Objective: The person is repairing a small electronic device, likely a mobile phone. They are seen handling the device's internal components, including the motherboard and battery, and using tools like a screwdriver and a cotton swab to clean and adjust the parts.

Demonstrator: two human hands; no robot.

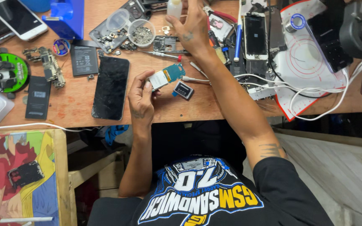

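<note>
My left hand [141, 98] grips a small teal and white circuit board [167, 76] by its near end, just above the wooden bench's front edge. A small black and silver module [183, 90] lies on the bench right beside the board. My right hand [191, 27] is stretched to the far side of the bench, its fingers closed around a small white bottle [174, 7] at the top edge of the view. A black phone screen [111, 87] lies flat to the left of my left hand.
On the bench are a round dish of screws [141, 33], flat batteries [84, 60], a white phone [17, 16], a blue box [65, 16], an opened phone [255, 35], a white mat [311, 62], white cables [315, 96] and a black instrument [357, 29].
</note>
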